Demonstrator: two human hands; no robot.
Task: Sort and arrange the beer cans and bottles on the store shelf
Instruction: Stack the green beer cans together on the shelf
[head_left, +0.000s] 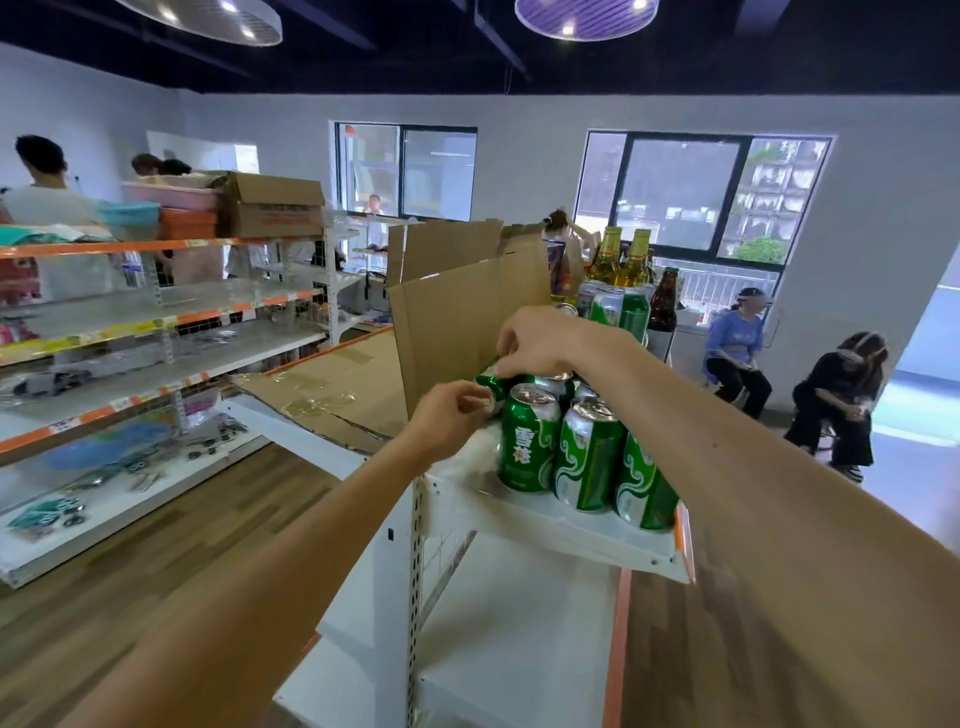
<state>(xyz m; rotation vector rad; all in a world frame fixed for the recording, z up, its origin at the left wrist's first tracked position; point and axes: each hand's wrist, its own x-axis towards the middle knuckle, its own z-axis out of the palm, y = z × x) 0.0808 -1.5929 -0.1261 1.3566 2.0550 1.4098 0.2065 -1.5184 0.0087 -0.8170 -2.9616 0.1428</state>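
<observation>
Several green beer cans (587, 452) stand upright in rows on the white top shelf (566, 525). One green can (494, 385) lies tilted at the back left of the group. My left hand (452, 418) pinches its silver end, and my right hand (545, 340) grips it from above. Further back on the shelf stand more green cans (621, 312), two gold-necked bottles (621, 260) and a dark brown bottle (665, 304).
An open cardboard box (462, 312) stands just left of the cans, with flattened cardboard (332, 389) beside it. Orange-edged shelving (156, 332) runs along the left. Two people (795, 379) sit at the right; others stand at the far left.
</observation>
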